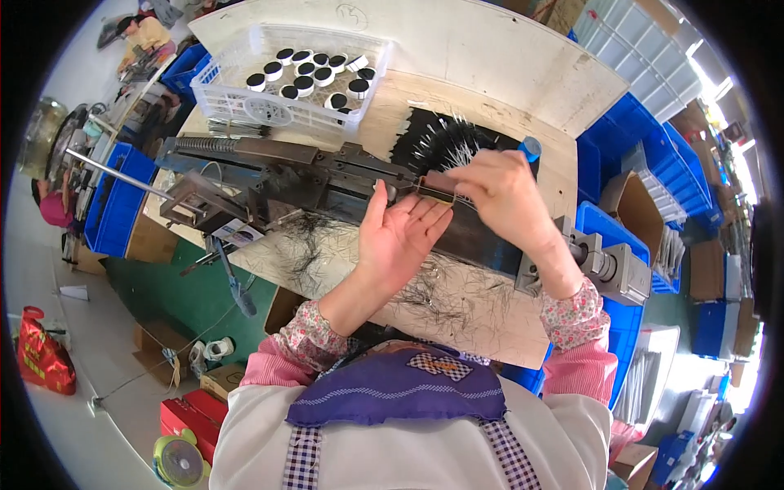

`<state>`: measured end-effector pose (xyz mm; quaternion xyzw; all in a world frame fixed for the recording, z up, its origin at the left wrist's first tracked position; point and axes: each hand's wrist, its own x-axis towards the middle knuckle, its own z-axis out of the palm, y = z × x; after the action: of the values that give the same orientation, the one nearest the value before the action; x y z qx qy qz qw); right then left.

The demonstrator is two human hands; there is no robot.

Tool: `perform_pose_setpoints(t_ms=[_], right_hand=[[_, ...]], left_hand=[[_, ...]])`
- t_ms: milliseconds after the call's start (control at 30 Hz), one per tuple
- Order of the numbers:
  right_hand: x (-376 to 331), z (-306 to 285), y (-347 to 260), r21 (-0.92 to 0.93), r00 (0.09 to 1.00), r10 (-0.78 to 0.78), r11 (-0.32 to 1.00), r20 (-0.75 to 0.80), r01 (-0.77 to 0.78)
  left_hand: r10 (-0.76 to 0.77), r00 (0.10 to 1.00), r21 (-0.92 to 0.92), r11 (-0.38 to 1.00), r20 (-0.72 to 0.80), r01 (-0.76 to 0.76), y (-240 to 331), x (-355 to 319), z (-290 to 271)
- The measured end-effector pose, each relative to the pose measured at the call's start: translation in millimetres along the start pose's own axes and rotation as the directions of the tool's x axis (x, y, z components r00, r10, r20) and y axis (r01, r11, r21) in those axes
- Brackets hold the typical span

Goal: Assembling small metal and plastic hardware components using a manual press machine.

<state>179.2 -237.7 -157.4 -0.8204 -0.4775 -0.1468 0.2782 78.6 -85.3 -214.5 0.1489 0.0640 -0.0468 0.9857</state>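
My left hand (402, 235) is turned palm up at the near side of a long dark metal machine (327, 181), fingers stretched and holding nothing I can see. Just right of it, my right hand (502, 192) bends over the machine, with fingers pinched together by a small reddish-brown block (442, 181). What those fingers hold, if anything, is hidden. Behind my right hand, black and white bristles (447, 145) fan out over a black sheet (501, 140). A blue round-topped object (530, 149) stands beside that hand.
A clear plastic crate (371, 49) holds several short white cylinders with black tops (304, 84). Loose dark bristles (425, 294) litter the wooden tabletop (498, 331). A metal fixture (608, 265) sits at the machine's right end. Blue bins (121, 200) flank the table. Another person (147, 39) sits far left.
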Motion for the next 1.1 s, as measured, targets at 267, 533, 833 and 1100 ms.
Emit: perform_pose_setpoints(t_ms=[267,533,833,1100], right_hand=[[-29.4,-34.2,-7.9,-0.389,0.981,-0.147,0.903,0.125,0.184],[-25.3,-39.0,-3.6,-0.206,0.997,-0.074,0.976,0.017,0.076],[-23.5,-29.2,-17.0,-0.278,0.997,-0.055,0.958,0.045,0.065],[-12.3,12.1,-20.1,-0.038,0.997,-0.073,0.997,-0.013,0.072]], left_hand=[[0.005,1.000,-0.028,1.000,-0.030,-0.006,1.7,1.1,-2.8],[0.037,0.999,0.009,0.999,-0.018,-0.037,0.5,-2.2,0.7],[0.013,1.000,0.009,1.000,-0.023,-0.012,0.6,-1.8,-3.1],[0.017,0.990,-0.031,0.999,0.143,-0.013,-1.6,2.1,-13.3]])
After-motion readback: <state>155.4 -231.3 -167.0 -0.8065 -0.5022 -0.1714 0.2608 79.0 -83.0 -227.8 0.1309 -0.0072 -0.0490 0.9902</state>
